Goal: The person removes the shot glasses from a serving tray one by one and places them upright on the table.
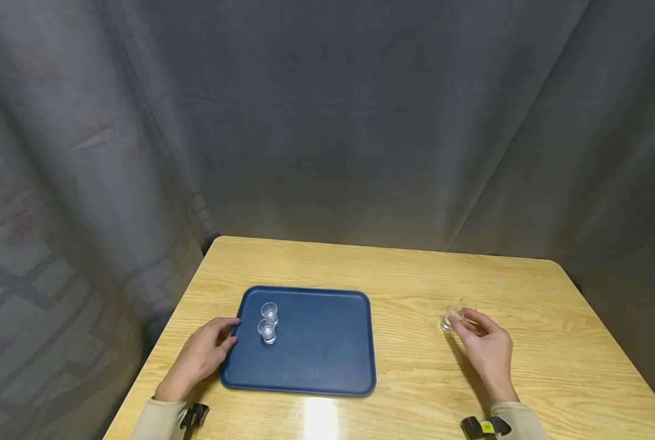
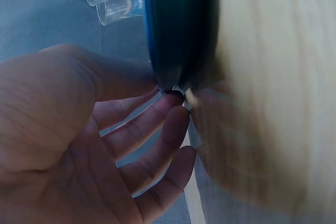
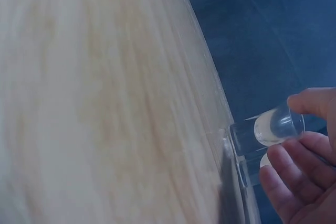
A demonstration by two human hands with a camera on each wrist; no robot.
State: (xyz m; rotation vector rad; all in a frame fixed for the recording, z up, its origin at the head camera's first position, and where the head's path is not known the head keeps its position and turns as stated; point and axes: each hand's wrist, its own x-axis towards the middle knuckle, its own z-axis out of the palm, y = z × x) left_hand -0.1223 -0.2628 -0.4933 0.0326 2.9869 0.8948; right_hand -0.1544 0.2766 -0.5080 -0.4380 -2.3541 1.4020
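Two clear shot glasses (image 1: 269, 310) stand side by side on the left part of a blue tray (image 1: 321, 342). My left hand (image 1: 203, 351) holds the tray's left rim, the thumb at its upper side and the forefinger against its outer edge in the left wrist view. Over on the right of the table, my right hand (image 1: 487, 348) pinches a clear shot glass (image 3: 273, 124) near its rim, between thumb and fingers. That glass is upright with its base at the tabletop. Another shot glass (image 3: 249, 169) stands close beside it, partly hidden behind the fingers.
A light wooden table (image 1: 415, 366) carries everything, with bare wood between the tray and the right-hand glasses. Grey curtains (image 1: 333, 122) hang behind and at both sides. Each wrist wears a dark strap (image 1: 195, 415).
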